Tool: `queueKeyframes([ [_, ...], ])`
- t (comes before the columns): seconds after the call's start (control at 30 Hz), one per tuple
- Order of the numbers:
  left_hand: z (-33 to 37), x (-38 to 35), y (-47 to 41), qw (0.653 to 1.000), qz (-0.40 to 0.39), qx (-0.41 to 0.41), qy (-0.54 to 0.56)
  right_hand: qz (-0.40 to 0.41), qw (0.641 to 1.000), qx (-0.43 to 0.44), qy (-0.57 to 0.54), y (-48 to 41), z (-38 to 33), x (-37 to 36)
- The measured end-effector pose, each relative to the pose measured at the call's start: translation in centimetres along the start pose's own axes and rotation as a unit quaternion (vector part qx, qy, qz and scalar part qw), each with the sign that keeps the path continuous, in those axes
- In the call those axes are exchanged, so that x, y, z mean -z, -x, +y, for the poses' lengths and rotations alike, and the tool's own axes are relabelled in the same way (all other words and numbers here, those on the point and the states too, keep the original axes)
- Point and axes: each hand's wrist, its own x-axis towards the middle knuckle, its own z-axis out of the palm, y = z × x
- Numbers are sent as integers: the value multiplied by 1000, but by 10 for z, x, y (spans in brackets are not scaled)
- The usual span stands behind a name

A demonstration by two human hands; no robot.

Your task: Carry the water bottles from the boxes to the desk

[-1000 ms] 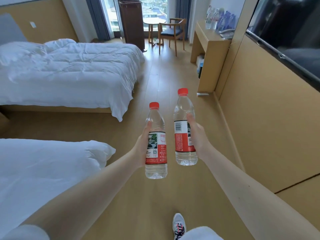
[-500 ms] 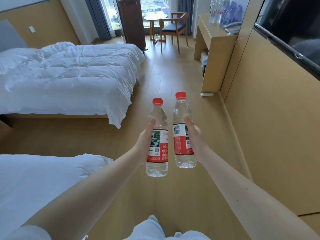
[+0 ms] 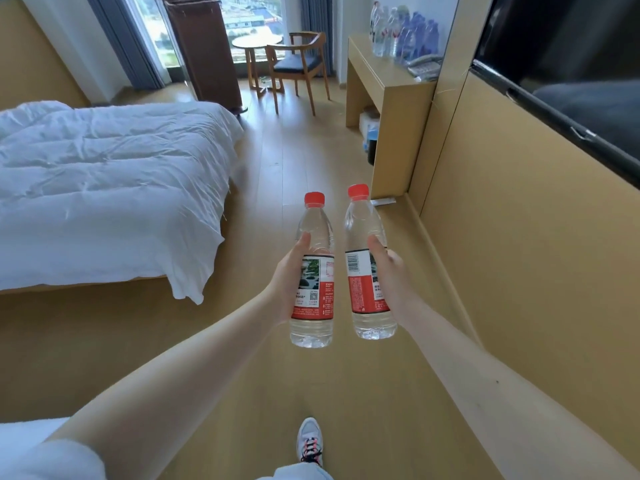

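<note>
My left hand grips a clear water bottle with a red cap and red label, held upright in front of me. Beside it, my right hand grips a second bottle of the same kind, also upright. The two bottles are close but apart. Ahead on the right stands the light wooden desk, with several water bottles grouped on its far end next to a telephone.
A bed with white bedding fills the left side; a second bed's corner shows at lower left. A wooden wall panel and dark TV line the right. A chair and round table stand by the window.
I have walked forward along the floor between bed and wall; the desk is nearer and the near bed has slid out of view. Both bottles stay gripped, now slightly further apart.
</note>
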Motion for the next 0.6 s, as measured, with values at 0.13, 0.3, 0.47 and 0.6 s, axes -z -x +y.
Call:
queueKeyframes([
  [0.13, 41, 36, -39, 1000, 0, 4, -4, 11, 1000, -3, 9, -54, -22, -34],
  [0.3, 87, 85, -75, 1000, 31, 0, -2, 27, 1000, 13, 7, -104, -42, -67],
  [0.47, 108, 118, -105, 999, 34, 11, 37, 22, 1000, 3, 10, -146, -55, -86],
  [0.6, 122, 131, -125, 998, 48, 3, 40, 3, 1000, -3, 11, -182, -62, -97],
])
